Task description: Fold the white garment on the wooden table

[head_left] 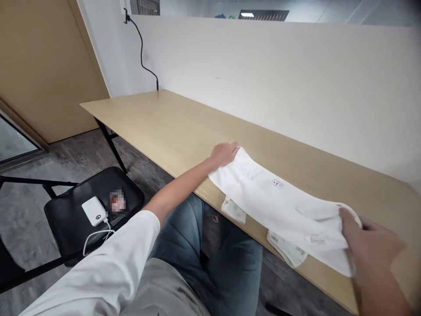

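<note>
A white garment point(279, 202) lies stretched along the near edge of a long light-wood table point(171, 127), with two patterned flaps hanging over the edge. My left hand point(224, 153) grips the garment's far left end, fingers closed on the cloth. My right hand point(368, 245) pinches the right end at the lower right, thumb on top of the fabric. The cloth is pulled out between both hands.
A white partition wall point(296, 79) runs behind the table, with a black cable point(142, 48) hanging down it. A black folding chair point(66, 219) at the left holds a white power bank point(94, 211) with a cable. My legs in jeans point(226, 263) are under the table edge.
</note>
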Demonstrator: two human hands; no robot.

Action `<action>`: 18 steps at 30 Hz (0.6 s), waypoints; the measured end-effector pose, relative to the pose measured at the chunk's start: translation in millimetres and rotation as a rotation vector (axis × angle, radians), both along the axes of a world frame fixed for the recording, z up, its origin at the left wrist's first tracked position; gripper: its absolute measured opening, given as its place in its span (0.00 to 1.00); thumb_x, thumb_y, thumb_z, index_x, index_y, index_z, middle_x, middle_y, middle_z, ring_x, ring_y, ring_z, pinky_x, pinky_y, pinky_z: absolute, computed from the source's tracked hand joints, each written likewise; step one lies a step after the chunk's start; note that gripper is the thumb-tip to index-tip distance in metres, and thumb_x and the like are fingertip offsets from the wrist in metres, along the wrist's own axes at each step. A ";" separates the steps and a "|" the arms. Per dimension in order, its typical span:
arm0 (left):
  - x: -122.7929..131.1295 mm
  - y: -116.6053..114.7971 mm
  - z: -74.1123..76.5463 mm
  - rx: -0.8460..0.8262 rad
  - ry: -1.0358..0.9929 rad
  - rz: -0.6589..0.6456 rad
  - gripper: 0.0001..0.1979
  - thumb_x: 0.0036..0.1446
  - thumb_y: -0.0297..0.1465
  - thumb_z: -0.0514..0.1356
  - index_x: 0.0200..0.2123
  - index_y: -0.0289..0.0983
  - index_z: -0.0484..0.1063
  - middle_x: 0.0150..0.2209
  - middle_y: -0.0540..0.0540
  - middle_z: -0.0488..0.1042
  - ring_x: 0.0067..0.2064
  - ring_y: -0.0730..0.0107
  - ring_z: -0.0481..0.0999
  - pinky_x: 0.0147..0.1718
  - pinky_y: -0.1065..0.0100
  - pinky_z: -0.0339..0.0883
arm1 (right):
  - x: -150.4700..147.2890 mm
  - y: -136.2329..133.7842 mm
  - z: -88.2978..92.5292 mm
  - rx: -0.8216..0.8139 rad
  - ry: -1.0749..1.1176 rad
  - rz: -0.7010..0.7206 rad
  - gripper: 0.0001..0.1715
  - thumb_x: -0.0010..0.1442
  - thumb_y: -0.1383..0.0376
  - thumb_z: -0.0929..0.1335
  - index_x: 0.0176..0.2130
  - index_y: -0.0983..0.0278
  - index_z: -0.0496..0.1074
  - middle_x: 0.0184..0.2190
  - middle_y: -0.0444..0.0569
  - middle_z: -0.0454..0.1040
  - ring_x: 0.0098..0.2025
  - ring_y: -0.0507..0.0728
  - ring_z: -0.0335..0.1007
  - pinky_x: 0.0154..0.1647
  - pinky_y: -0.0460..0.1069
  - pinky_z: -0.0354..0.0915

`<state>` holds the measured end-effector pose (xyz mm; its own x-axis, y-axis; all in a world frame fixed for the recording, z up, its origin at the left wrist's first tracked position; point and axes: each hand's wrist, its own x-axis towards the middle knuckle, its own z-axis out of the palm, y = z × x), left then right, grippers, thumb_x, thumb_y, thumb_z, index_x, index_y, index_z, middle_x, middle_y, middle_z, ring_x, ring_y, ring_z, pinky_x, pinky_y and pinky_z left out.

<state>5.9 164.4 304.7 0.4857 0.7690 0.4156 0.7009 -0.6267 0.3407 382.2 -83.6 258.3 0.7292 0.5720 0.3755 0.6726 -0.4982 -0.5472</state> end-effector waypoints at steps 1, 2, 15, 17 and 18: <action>6.5 7.2 -5.2 -0.021 0.035 0.009 0.23 0.73 0.40 0.43 0.52 0.37 0.73 0.43 0.38 0.79 0.45 0.57 0.78 0.40 0.63 0.65 | 7.9 13.7 -2.3 -0.061 0.012 -0.030 0.39 0.52 0.40 0.66 0.45 0.68 0.83 0.25 0.70 0.74 0.35 0.72 0.70 0.39 0.63 0.57; 11.8 13.3 -9.8 -0.040 0.064 0.019 0.23 0.72 0.40 0.43 0.52 0.36 0.72 0.44 0.37 0.79 0.46 0.56 0.78 0.42 0.63 0.65 | 16.1 26.2 -5.4 -0.128 0.026 -0.065 0.36 0.52 0.43 0.67 0.44 0.67 0.84 0.24 0.70 0.74 0.34 0.71 0.69 0.39 0.62 0.58; 40.6 53.8 -13.3 -0.162 0.115 0.081 0.22 0.65 0.43 0.55 0.45 0.31 0.78 0.45 0.32 0.78 0.49 0.54 0.74 0.49 0.61 0.66 | 22.3 53.6 4.5 -0.094 0.176 -0.067 0.20 0.52 0.51 0.73 0.29 0.66 0.81 0.29 0.59 0.75 0.34 0.62 0.68 0.39 0.55 0.58; 34.2 60.1 -15.2 -0.170 0.101 0.081 0.21 0.63 0.44 0.57 0.42 0.31 0.79 0.43 0.33 0.78 0.48 0.54 0.75 0.48 0.61 0.66 | 22.1 45.4 6.3 -0.024 0.229 0.002 0.18 0.52 0.53 0.72 0.25 0.65 0.77 0.26 0.53 0.72 0.32 0.59 0.66 0.38 0.53 0.58; 30.4 62.8 -16.4 -0.172 0.096 0.073 0.20 0.62 0.44 0.58 0.41 0.32 0.79 0.43 0.34 0.79 0.47 0.54 0.75 0.47 0.61 0.66 | 23.0 42.1 5.9 0.000 0.253 0.033 0.17 0.52 0.53 0.71 0.25 0.65 0.76 0.25 0.51 0.71 0.31 0.58 0.65 0.37 0.52 0.58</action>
